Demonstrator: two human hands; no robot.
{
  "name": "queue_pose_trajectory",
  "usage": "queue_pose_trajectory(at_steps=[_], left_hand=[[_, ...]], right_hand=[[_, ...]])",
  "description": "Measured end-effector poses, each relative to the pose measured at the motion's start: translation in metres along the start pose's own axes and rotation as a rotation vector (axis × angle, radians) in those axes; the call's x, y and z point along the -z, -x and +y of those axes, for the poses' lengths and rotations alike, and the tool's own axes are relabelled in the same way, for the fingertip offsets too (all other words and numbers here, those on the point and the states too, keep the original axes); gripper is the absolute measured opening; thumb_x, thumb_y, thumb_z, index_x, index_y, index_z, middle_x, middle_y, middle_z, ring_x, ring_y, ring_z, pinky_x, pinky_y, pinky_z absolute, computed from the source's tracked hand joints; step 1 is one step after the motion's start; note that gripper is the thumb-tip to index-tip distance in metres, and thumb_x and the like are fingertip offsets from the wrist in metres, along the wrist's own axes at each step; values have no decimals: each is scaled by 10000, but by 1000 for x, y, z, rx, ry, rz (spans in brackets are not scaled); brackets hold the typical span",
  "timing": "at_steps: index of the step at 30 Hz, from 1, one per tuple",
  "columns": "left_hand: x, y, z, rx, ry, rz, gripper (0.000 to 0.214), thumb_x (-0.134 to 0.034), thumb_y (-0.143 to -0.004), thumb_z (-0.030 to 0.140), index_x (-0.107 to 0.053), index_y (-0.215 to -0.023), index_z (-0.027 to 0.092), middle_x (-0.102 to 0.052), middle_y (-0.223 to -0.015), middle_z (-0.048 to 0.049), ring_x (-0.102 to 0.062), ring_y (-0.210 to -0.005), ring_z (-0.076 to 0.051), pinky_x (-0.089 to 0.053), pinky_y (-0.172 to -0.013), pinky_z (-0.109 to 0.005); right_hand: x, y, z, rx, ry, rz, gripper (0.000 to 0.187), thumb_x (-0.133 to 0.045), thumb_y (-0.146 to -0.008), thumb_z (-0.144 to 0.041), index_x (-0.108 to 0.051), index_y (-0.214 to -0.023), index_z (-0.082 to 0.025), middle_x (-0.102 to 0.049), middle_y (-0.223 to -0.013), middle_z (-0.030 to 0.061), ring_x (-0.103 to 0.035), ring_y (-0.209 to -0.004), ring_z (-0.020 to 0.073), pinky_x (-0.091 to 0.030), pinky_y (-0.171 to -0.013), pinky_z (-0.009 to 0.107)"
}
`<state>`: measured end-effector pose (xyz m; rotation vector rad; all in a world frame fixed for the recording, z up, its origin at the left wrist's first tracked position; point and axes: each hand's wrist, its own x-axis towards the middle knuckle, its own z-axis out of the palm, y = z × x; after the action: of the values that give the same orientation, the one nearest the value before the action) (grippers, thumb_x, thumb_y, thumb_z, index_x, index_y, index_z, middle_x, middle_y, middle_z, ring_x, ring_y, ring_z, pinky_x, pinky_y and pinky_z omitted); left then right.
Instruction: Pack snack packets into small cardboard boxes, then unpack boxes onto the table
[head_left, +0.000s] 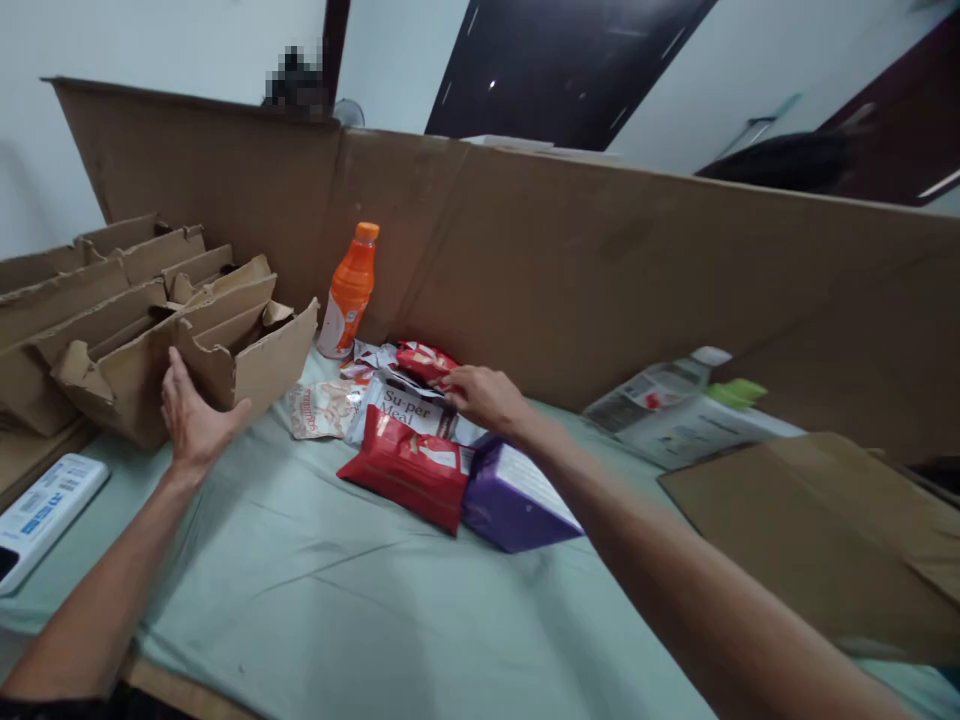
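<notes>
On the bench (315,600), our left hand (191,415) rests open against the torn cardboard box (225,350), while our right hand (484,395) pinches the small red snack packet (424,360) atop the pile. We should grip its edge firmly, sparing the neighbouring wrappers.

We count one orange bottle (351,290); near that bottle, two red packets (409,468), one purple box (514,495), one white Super Meal pouch (409,408), and several cardboard boxes (150,320) left of it.
</notes>
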<state>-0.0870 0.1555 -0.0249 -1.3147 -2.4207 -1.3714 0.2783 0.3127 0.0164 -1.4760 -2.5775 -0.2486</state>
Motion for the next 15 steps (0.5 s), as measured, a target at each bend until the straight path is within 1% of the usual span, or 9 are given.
queue_pose_trajectory(at_steps=[2, 5, 7, 9, 10, 11, 13, 14, 15], left_hand=[[-21, -13, 4, 13, -23, 2, 1285, -893, -627, 301, -121, -1637, 116, -356, -1610, -261, -330, -1517, -451, -301, -1228, -637], [-47, -29, 11, 19, -38, 3, 1261, -884, -649, 302, -130, -1633, 71, -337, -1617, -286, -324, -1516, -459, -302, -1224, -642], [-59, -38, 19, 27, -26, -13, 1248, -866, -680, 320, -107, -1630, 38, -305, -1626, -309, -316, -1519, -463, -296, -1224, -645], [-68, -45, 30, 23, 12, -53, 1217, -815, -760, 417, -52, -1629, 34, -235, -1660, -296, -267, -1539, -469, -283, -1215, -659], [-72, -49, 36, 15, 40, -74, 1185, -758, -818, 498, -16, -1630, 55, -176, -1686, -271, -222, -1551, -476, -278, -1202, -674], [-77, -52, 42, -8, 72, -108, 1141, -689, -870, 585, 1, -1630, 86, -132, -1707, -213, -160, -1560, -486, -273, -1191, -671], [-87, -59, 53, -18, 122, -92, 1255, -767, -795, 631, -3, -1631, 89, -41, -1719, -242, -169, -1535, -551, -305, -1211, -685], [-92, -62, 56, -25, 139, -80, 1292, -794, -767, 650, -9, -1629, 93, -1, -1712, -275, -117, -1537, -572, -355, -1172, -700], [-98, -64, 58, -44, 154, -81, 1296, -783, -787, 661, 21, -1617, 74, 53, -1682, -336, -54, -1535, -587, -439, -1033, -715]], right_hand=[[-14, 11, 8, -12, -58, 10, 299, -539, -850, -156, -798, -965, -248, -792, -1109, 59, -713, -1040, 247, -554, -913, 385], [-20, 29, 18, -43, -124, 60, 318, -563, -860, -183, -796, -1068, -244, -749, -1258, 96, -674, -1191, 286, -525, -1033, 468], [-16, 49, 18, -69, -148, 78, 323, -590, -867, -215, -788, -1122, -238, -698, -1360, 112, -634, -1273, 303, -493, -1084, 501], [-9, 75, 12, -72, -184, 94, 318, -601, -883, -245, -782, -1144, -230, -652, -1430, 120, -595, -1330, 300, -463, -1121, 500], [-6, 89, 8, -66, -206, 108, 312, -599, -893, -256, -781, -1145, -230, -634, -1452, 122, -577, -1351, 297, -447, -1135, 502], [-3, 104, 6, -62, -225, 124, 306, -593, -903, -263, -780, -1143, -232, -620, -1469, 122, -560, -1369, 297, -431, -1145, 509], [2, 131, 8, -83, -234, 161, 294, -579, -920, -271, -775, -1138, -246, -606, -1484, 117, -534, -1390, 303, -404, -1154, 537], [5, 144, 15, -123, -213, 176, 287, -575, -925, -276, -772, -1134, -257, -603, -1487, 111, -526, -1394, 309, -396, -1152, 553], [8, 158, 26, -186, -180, 192, 279, -576, -925, -280, -769, -1126, -263, -603, -1485, 110, -524, -1392, 318, -393, -1144, 567]])
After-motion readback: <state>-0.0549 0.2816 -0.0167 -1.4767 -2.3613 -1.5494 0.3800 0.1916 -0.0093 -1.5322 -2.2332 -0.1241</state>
